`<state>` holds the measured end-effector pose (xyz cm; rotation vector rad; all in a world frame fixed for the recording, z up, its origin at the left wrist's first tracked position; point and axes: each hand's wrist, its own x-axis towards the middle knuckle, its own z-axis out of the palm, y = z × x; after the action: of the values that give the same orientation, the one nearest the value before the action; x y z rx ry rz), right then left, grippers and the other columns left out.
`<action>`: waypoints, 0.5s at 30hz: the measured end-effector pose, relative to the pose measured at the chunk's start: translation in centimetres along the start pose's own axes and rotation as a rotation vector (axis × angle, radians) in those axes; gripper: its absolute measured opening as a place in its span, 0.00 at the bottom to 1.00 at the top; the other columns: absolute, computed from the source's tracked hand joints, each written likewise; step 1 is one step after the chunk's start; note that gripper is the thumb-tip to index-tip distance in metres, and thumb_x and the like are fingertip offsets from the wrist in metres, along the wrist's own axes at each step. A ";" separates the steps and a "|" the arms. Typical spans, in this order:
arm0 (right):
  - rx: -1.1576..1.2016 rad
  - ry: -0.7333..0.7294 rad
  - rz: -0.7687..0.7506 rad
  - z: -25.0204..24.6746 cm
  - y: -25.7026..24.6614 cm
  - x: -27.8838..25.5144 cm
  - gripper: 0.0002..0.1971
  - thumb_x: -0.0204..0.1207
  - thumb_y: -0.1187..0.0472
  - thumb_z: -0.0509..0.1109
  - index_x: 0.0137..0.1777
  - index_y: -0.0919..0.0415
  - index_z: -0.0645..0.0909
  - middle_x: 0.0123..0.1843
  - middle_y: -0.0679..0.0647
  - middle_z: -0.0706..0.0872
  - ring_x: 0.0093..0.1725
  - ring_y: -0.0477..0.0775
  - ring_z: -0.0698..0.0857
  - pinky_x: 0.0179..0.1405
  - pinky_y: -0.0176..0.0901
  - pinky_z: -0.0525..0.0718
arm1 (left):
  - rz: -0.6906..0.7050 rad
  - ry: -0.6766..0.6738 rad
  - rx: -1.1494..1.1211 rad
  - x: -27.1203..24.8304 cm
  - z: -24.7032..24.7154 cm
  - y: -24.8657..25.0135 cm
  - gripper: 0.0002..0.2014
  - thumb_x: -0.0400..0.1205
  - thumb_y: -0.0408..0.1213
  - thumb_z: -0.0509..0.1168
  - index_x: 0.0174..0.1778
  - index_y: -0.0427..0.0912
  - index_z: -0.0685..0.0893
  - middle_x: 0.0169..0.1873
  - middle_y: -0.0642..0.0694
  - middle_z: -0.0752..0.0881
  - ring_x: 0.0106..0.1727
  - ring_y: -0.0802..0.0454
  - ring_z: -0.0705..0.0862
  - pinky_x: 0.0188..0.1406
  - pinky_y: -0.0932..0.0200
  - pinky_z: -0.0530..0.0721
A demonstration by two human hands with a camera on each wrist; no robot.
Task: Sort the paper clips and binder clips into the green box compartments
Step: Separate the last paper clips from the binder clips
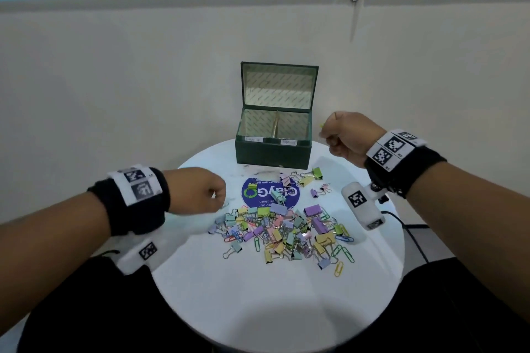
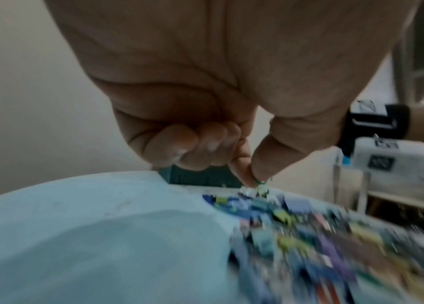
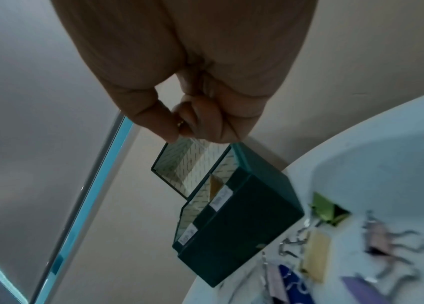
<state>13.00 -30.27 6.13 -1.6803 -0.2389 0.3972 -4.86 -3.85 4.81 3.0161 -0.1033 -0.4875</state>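
The green box [image 1: 272, 152] stands open at the back of the round white table [image 1: 258, 295], lid upright, with a divider between two labelled compartments; both look empty. A heap of pastel binder clips and paper clips [image 1: 286, 232] lies in front of it. My left hand [image 1: 216, 198] hangs low at the heap's left edge, thumb and forefinger pinching a green paper clip [image 2: 262, 182]. My right hand [image 1: 325, 135] is raised just right of the box [image 3: 239, 242], level with its rim. It pinches a small yellow clip [image 3: 181, 123], mostly hidden by the fingers.
A blue round sticker [image 1: 271, 195] lies on the table under the heap's far side. A few binder clips [image 1: 308, 178] lie apart near the box's right corner. A black cable [image 1: 401, 223] runs off the table's right side. The wall is close behind the box.
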 end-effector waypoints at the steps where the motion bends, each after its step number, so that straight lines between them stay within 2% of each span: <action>1: -0.031 -0.002 -0.007 0.6 -0.5 0.5 0.14 0.74 0.77 0.66 0.35 0.58 0.71 0.27 0.54 0.74 0.25 0.49 0.70 0.23 0.39 0.68 | -0.011 0.031 -0.039 0.7 -1.0 -0.1 0.06 0.83 0.44 0.62 0.45 0.51 0.84 0.36 0.60 0.80 0.38 0.63 0.77 0.43 0.65 0.74; 2: -0.081 -0.003 -0.029 1.3 -1.0 0.9 0.13 0.74 0.76 0.66 0.36 0.58 0.72 0.28 0.54 0.76 0.26 0.49 0.71 0.24 0.40 0.70 | -0.016 0.058 -0.072 1.5 -1.9 -0.1 0.06 0.83 0.45 0.62 0.45 0.51 0.84 0.37 0.60 0.81 0.38 0.63 0.77 0.44 0.63 0.75; 4: -0.313 0.023 -0.130 2.7 -1.6 1.7 0.10 0.74 0.72 0.68 0.38 0.57 0.73 0.33 0.53 0.79 0.29 0.50 0.75 0.29 0.40 0.75 | -0.006 0.110 -0.106 3.6 -3.7 0.2 0.07 0.84 0.45 0.62 0.45 0.50 0.83 0.40 0.58 0.84 0.41 0.57 0.81 0.46 0.59 0.78; 7: -0.670 0.050 -0.272 4.6 -1.8 2.5 0.04 0.74 0.69 0.69 0.45 0.61 0.78 0.44 0.51 0.85 0.42 0.51 0.84 0.38 0.39 0.84 | -0.003 0.217 -0.123 7.1 -5.7 1.6 0.13 0.84 0.45 0.60 0.38 0.42 0.80 0.37 0.48 0.84 0.37 0.49 0.79 0.41 0.57 0.78; 9: -0.838 -0.006 -0.304 5.1 -1.3 2.9 0.12 0.74 0.69 0.71 0.56 0.59 0.83 0.56 0.51 0.87 0.55 0.53 0.86 0.56 0.47 0.88 | -0.030 0.298 -0.146 9.5 -6.6 2.8 0.14 0.84 0.44 0.61 0.38 0.40 0.81 0.36 0.44 0.82 0.36 0.49 0.77 0.38 0.59 0.75; 11: -0.959 -0.066 -0.304 4.9 -0.9 3.0 0.25 0.74 0.72 0.69 0.71 0.53 0.78 0.69 0.51 0.84 0.66 0.53 0.83 0.67 0.51 0.84 | -0.067 0.339 -0.235 11.7 -6.9 3.5 0.12 0.83 0.42 0.63 0.37 0.41 0.84 0.38 0.42 0.86 0.39 0.48 0.80 0.41 0.59 0.78; 13: -0.947 -0.054 -0.327 3.9 -0.6 2.8 0.31 0.75 0.75 0.66 0.76 0.50 0.74 0.73 0.51 0.81 0.70 0.53 0.81 0.70 0.50 0.82 | -0.128 0.353 -0.309 13.7 -7.0 4.1 0.11 0.82 0.43 0.63 0.38 0.44 0.87 0.43 0.44 0.89 0.44 0.47 0.85 0.47 0.58 0.82; 15: -0.886 -0.017 -0.358 2.5 -0.2 2.4 0.28 0.76 0.76 0.63 0.73 0.51 0.76 0.71 0.48 0.82 0.68 0.50 0.83 0.69 0.47 0.82 | -0.177 0.358 -0.332 15.1 -6.9 4.9 0.11 0.83 0.43 0.62 0.46 0.44 0.88 0.47 0.47 0.88 0.47 0.48 0.85 0.50 0.58 0.83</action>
<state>14.22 -27.09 5.71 -2.4320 -0.8015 0.0138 11.39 -9.38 7.12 2.7387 0.2452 0.0318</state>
